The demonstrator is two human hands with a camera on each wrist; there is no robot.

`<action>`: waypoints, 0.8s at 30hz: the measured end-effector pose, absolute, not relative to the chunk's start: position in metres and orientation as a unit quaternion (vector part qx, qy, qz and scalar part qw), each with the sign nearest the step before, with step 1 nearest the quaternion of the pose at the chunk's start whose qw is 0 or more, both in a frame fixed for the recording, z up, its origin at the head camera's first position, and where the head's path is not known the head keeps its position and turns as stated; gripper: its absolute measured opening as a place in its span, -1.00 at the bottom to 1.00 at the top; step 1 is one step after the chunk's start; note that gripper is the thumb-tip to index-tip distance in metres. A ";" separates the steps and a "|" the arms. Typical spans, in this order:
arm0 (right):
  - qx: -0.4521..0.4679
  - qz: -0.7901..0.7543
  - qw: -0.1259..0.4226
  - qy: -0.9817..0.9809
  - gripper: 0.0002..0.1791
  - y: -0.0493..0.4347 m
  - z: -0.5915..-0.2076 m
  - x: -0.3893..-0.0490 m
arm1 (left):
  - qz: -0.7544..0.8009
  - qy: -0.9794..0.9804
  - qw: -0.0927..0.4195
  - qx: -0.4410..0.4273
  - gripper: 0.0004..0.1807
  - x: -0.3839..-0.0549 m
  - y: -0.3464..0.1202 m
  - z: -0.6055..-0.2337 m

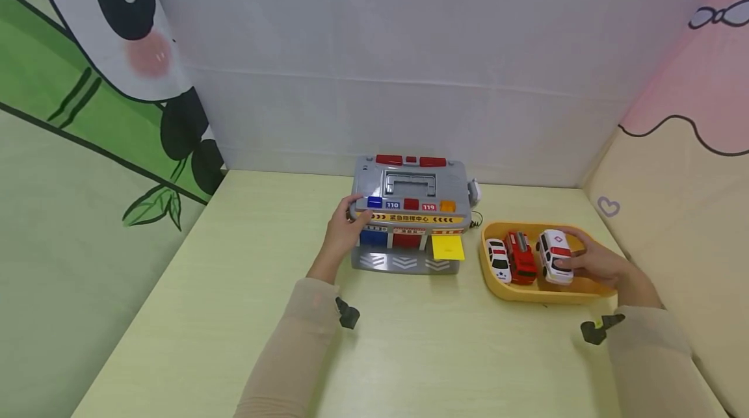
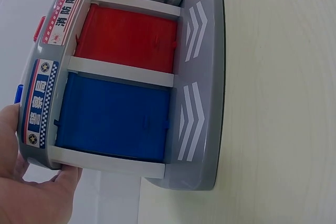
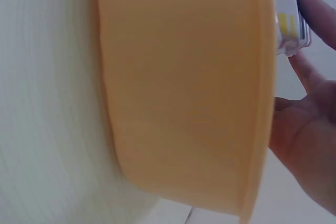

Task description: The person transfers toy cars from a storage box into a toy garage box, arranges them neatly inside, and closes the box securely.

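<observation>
My left hand [image 1: 343, 234] grips the left end of a grey toy emergency station [image 1: 409, 216], fingers over its top edge and thumb below. The station's blue door [image 1: 373, 238] and red door [image 1: 406, 240] are down, while its yellow door [image 1: 448, 248] sticks out toward the front. In the left wrist view, the blue door [image 2: 113, 116] lies just beyond that hand. Over at the right, my right hand [image 1: 603, 262] holds a white toy ambulance [image 1: 554, 255] by its sides, inside a yellow tray [image 1: 509, 292]. Only one end of the ambulance [image 3: 287, 17] shows above the rim in the right wrist view.
Beside the ambulance in the tray are a red toy fire truck [image 1: 521, 257] and a white-and-black toy police car [image 1: 499, 261]. A small white handset [image 1: 474, 192] hangs on the station's right side by a coiled cord. Cloth walls [image 1: 409, 80] border the pale table [image 1: 421, 346].
</observation>
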State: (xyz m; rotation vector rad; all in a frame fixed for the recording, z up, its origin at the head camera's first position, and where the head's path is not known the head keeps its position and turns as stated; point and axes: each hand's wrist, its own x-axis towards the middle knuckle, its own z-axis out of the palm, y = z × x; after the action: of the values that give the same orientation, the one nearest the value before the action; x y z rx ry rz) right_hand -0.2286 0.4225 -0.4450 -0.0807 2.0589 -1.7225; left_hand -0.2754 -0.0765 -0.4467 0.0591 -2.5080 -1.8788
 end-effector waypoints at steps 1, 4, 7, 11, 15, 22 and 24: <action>-0.028 -0.624 0.226 0.748 -0.22 0.422 -0.443 -0.228 | -0.600 -0.800 0.004 0.018 -0.47 -0.276 -0.076 -0.447; -0.027 -0.617 0.225 0.753 -0.20 0.420 -0.438 -0.225 | -0.600 -0.800 0.004 0.018 -0.46 -0.276 -0.077 -0.448; -0.022 -0.611 0.222 0.760 -0.19 0.417 -0.433 -0.223 | -0.601 -0.799 0.005 0.017 -0.46 -0.276 -0.077 -0.448; -0.014 -0.603 0.215 0.768 -0.18 0.415 -0.430 -0.220 | -0.602 -0.798 0.005 0.017 -0.47 -0.275 -0.077 -0.447; -0.018 -0.598 0.208 0.774 -0.18 0.413 -0.428 -0.218 | -0.603 -0.798 0.005 0.015 -0.47 -0.275 -0.076 -0.447; -0.035 -0.603 0.203 0.771 -0.22 0.408 -0.424 -0.213 | -0.601 -0.799 0.006 0.016 -0.47 -0.275 -0.076 -0.447; -0.041 -0.606 0.202 0.769 -0.23 0.407 -0.422 -0.212 | -0.600 -0.799 0.007 0.016 -0.47 -0.275 -0.076 -0.447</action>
State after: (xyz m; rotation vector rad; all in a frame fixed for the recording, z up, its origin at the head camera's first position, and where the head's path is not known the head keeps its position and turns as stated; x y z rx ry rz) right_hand -0.2117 0.4069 -0.4218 -0.1135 2.1462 -1.6908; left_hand -0.2745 -0.0762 -0.4474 0.0487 -2.5010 -1.8785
